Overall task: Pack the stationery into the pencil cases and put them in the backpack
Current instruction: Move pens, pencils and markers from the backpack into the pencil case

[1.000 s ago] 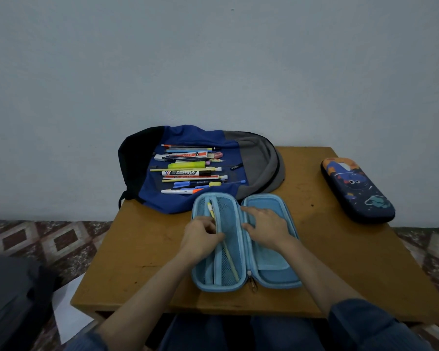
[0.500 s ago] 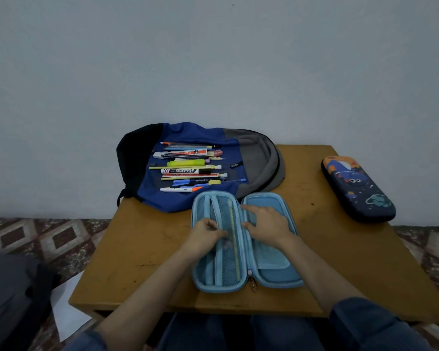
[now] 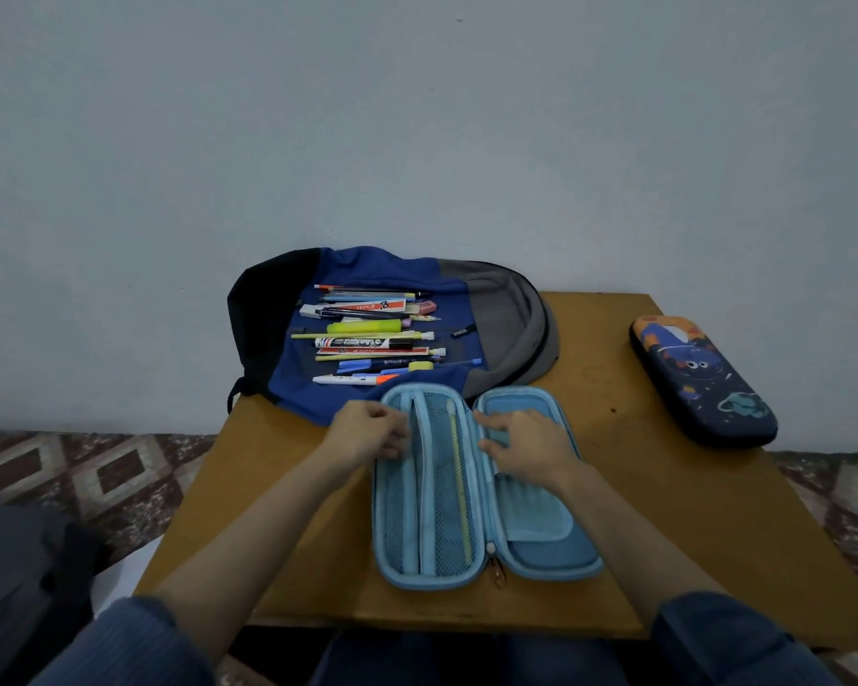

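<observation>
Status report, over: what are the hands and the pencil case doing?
Left hand curled at left edge of the open blue case, grip unclear. Right hand flat on its right half. One yellow pencil inside; other pens lie on the backpack.

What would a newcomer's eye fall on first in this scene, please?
Probably the open light-blue pencil case at the near middle of the table, one yellow pencil lying in its mesh half. Behind it, a row of pens and markers lies on the flat blue-and-grey backpack, and a dark space-print case sits closed at the far right.
</observation>
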{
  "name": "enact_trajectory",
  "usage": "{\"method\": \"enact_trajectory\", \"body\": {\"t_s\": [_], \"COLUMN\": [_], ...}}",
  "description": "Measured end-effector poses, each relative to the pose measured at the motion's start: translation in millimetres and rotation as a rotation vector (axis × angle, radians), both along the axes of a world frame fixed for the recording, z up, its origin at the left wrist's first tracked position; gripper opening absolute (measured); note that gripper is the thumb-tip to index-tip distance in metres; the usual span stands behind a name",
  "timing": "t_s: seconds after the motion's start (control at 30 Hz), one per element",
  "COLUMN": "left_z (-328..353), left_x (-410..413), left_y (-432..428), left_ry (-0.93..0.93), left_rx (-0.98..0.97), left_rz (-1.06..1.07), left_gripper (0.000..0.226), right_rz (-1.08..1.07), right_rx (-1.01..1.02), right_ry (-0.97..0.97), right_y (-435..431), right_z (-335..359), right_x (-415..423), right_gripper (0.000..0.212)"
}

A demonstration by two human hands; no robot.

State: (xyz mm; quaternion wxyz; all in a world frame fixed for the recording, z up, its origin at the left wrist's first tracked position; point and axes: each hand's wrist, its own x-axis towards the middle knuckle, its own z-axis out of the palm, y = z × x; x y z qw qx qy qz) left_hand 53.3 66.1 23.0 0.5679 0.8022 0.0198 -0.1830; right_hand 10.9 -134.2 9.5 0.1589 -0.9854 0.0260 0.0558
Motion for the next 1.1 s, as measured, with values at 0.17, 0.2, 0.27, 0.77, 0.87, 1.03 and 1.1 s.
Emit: {"method": "enact_trajectory", "body": {"t_s": [0.17,0.2,0.27,0.77,0.87,1.03,1.1], "left_z": [2.5,2.6,2.8,-16.0,-18.6,-20.4,-18.1], "left_x": [37.9,44.7,57.3,106.0,114.5,130.7,137.8], "left_y": [29.5,33.9,40.6,43.1,41.8,38.0,34.4], "left_ry": [-0.252,-0.291,-0.375,-0.578,-0.59,-0.683,-0.669], "left_rx": [0.163,0.219,0.316,0.709,0.723,0.766,0.779], "left_rz": [0.104,0.104,0.113,-0.081,-0.089,-0.054,-0.065], "left_gripper": [0.016,0.015,0.015,0.022,0.02,0.022,0.026], "right_rz": [0.001,-0.002,-0.008,-0.037,-0.043,-0.039,-0.035], "right_rx": [0.003,0.003,0.014,0.085,0.12,0.116,0.105], "right_ry": [0.032,0.043,0.054,0.01,-0.011,-0.005,-0.002], "right_y": [-2.5,-2.9,-4.0,-7.1,-9.9,-11.6,-11.8], "right_z": [0.9,1.7,3.4,5.1,2.7,-1.8,-1.9], "right_x": [5.0,5.9,7.5,16.3,17.7,18.4,19.3], "right_gripper": [0.045,0.044,0.042,0.035,0.035,0.035,0.035]}}
